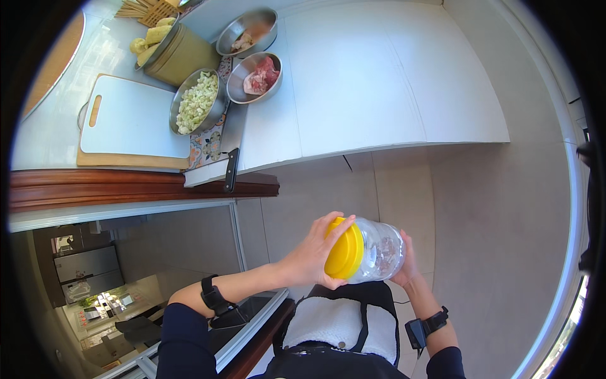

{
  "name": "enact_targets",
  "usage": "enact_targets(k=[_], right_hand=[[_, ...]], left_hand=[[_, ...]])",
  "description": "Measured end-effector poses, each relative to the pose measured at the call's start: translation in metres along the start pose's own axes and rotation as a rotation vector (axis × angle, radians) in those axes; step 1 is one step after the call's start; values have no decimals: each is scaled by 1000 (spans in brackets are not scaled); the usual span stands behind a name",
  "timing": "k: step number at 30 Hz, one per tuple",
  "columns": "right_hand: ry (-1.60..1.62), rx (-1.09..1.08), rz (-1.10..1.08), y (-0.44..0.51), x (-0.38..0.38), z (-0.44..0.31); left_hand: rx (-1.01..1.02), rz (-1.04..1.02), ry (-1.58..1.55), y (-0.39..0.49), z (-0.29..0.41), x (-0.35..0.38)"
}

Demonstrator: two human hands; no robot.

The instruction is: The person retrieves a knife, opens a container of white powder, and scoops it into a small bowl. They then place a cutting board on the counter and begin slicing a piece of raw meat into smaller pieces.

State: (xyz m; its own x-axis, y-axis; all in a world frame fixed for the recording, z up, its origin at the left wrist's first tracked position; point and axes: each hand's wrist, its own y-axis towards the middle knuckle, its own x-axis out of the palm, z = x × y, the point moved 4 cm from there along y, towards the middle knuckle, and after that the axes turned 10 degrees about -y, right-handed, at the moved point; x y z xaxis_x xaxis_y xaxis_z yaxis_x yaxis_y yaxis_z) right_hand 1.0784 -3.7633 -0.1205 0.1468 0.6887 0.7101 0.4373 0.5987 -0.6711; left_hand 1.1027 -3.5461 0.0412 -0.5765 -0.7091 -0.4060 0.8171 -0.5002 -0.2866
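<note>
In front of my waist I hold a clear plastic jar (pixel 379 250) on its side. Its yellow screw lid (pixel 348 251) faces left and is on the jar. My left hand (pixel 319 251) is spread around the lid, fingers over its top edge and thumb below. My right hand (pixel 408 263) grips the base end of the jar, partly hidden behind it. The clear wall shows no plain contents.
Beyond stands a white counter (pixel 350 85) with a bowl of raw meat (pixel 260 79), another metal bowl (pixel 246 35), a bowl of chopped vegetable (pixel 196 104) and a white cutting board (pixel 135 118). A black-handled cleaver (pixel 232 166) juts over the counter's edge.
</note>
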Motion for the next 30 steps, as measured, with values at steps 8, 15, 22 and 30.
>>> enact_targets(k=[8,15,22,30], right_hand=[[-1144,-394,362,43,39,-7],[-1191,-331,278,96,65,4],[-1040,-31,352,133,45,9],[-1359,-230,309,148,58,27]], left_hand=[[-262,273,354,22,-112,26],[-313,432,215,13,-159,31],[-461,855,-551,-28,-219,35],[-421,901,-619,-32,-241,25]])
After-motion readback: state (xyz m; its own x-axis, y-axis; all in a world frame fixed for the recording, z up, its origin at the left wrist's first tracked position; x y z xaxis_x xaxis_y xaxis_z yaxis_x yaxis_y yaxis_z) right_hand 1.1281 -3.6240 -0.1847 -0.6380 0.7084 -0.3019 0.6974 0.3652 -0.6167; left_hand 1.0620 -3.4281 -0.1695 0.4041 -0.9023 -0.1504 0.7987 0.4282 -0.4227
